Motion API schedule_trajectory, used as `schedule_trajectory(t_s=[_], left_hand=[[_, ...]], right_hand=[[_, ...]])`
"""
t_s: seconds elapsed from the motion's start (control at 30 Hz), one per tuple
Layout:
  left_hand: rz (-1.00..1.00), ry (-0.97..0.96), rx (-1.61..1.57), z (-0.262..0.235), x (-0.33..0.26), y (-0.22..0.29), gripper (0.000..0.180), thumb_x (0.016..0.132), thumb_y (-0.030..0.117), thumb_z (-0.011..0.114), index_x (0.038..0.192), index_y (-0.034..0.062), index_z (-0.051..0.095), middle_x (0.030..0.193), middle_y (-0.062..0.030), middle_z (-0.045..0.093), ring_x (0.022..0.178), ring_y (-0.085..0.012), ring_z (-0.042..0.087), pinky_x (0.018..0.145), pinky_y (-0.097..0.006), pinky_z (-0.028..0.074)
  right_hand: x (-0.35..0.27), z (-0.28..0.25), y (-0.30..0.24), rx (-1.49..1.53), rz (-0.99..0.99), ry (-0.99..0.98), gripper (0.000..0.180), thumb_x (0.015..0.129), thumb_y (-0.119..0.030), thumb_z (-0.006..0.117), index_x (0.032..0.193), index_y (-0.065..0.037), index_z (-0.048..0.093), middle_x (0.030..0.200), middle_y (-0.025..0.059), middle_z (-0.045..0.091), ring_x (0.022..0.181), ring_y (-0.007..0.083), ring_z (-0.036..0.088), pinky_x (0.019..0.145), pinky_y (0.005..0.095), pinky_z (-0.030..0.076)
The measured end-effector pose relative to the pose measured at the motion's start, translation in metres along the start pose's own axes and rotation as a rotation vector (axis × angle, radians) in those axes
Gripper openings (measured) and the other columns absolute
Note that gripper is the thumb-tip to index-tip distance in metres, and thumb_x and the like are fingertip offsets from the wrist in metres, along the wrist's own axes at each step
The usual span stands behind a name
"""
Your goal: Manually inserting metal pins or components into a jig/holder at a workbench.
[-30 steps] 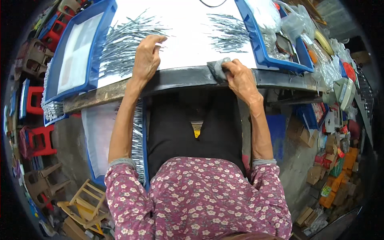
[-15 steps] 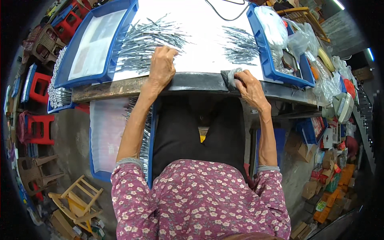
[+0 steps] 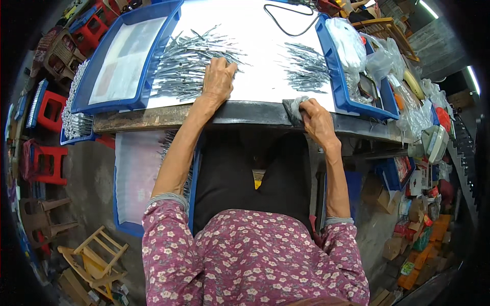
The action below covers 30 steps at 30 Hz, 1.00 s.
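Left hand [image 3: 218, 80] lay palm down on the white bench [image 3: 258, 48], fingers spread flat over the near edge of the larger heap of slim metal pieces [image 3: 191, 64]; nothing was pinched in that grip, it stood open and pressing. Right hand [image 3: 317, 118] sat at the bench's dark front edge, its grip closed on a small grey pad [image 3: 294, 109] held against that edge. A smaller heap of metal pieces [image 3: 307, 69] lay well apart to the right, near the blue tray rim [image 3: 334, 66]. Compared with a second before, both hands kept almost the same stations: left on the big heap, right on the pad at the edge; mainly the view had tipped, showing more bench. Judged from that, the work sat at a hold, heap steadied and pad not lifted. A black cable [image 3: 286, 23] looped across the far bench. Red stools [image 3: 48, 107] stood on the floor at left.
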<state>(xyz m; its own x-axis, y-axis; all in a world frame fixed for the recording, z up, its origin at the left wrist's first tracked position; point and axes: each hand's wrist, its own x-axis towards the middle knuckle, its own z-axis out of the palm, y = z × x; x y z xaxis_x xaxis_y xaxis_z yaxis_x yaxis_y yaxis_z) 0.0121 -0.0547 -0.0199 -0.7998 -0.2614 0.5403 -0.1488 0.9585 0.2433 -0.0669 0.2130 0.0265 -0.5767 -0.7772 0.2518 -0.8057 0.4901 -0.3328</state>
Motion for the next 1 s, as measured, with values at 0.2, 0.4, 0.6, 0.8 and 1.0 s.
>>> schedule_trajectory(t_s=[0.2, 0.4, 0.6, 0.8, 1.0], left_hand=[[0.050, 0.018, 0.000, 0.003, 0.010, -0.003, 0.014, 0.068, -0.001, 0.055, 0.080, 0.0048, 0.058, 0.083, -0.0132, 0.048, 0.084, -0.0286, 0.046, 0.071, -0.040, 0.040], [0.086, -0.043, 0.047, 0.003, 0.013, -0.002, 0.014, 0.070, 0.001, 0.056, 0.082, 0.0054, 0.058, 0.085, -0.0126, 0.050, 0.086, -0.0275, 0.047, 0.071, -0.040, 0.040], [0.140, -0.103, 0.011, 0.001, 0.013, 0.005, 0.019, 0.071, 0.002, 0.057, 0.089, 0.0067, 0.055, 0.088, -0.0100, 0.050, 0.089, -0.0261, 0.048, 0.075, -0.039, 0.040], [0.164, -0.165, 0.007, 0.005, 0.015, 0.005, 0.017, 0.077, 0.007, 0.055, 0.094, 0.0084, 0.056, 0.091, -0.0097, 0.051, 0.092, -0.0253, 0.047, 0.077, -0.042, 0.038], [0.171, -0.047, 0.037, 0.006, 0.009, 0.018, 0.015, 0.074, 0.004, 0.055, 0.088, 0.0087, 0.056, 0.084, -0.0072, 0.053, 0.089, -0.0229, 0.048, 0.080, -0.041, 0.036]], right_hand=[[0.002, -0.001, 0.006, -0.059, -0.046, -0.053, 0.014, 0.074, 0.004, 0.050, 0.087, 0.000, 0.053, 0.082, 0.0151, 0.050, 0.077, 0.0364, 0.052, 0.065, 0.0413, 0.041], [0.005, -0.002, 0.011, -0.064, -0.108, -0.086, 0.011, 0.074, 0.005, 0.050, 0.084, 0.001, 0.051, 0.082, 0.0151, 0.049, 0.074, 0.0361, 0.052, 0.063, 0.0416, 0.041], [0.002, -0.004, 0.012, 0.054, -0.148, -0.036, 0.010, 0.074, 0.004, 0.050, 0.083, 0.002, 0.051, 0.081, 0.0147, 0.049, 0.073, 0.0345, 0.052, 0.062, 0.0404, 0.040], [0.003, -0.009, 0.011, 0.172, -0.157, -0.049, 0.012, 0.074, 0.003, 0.052, 0.085, 0.002, 0.052, 0.083, 0.0137, 0.050, 0.074, 0.0334, 0.053, 0.064, 0.0380, 0.040], [0.003, 0.000, 0.006, 0.079, -0.137, 0.012, 0.006, 0.074, 0.002, 0.052, 0.080, 0.002, 0.051, 0.077, 0.0136, 0.052, 0.066, 0.0329, 0.053, 0.060, 0.0371, 0.042]])
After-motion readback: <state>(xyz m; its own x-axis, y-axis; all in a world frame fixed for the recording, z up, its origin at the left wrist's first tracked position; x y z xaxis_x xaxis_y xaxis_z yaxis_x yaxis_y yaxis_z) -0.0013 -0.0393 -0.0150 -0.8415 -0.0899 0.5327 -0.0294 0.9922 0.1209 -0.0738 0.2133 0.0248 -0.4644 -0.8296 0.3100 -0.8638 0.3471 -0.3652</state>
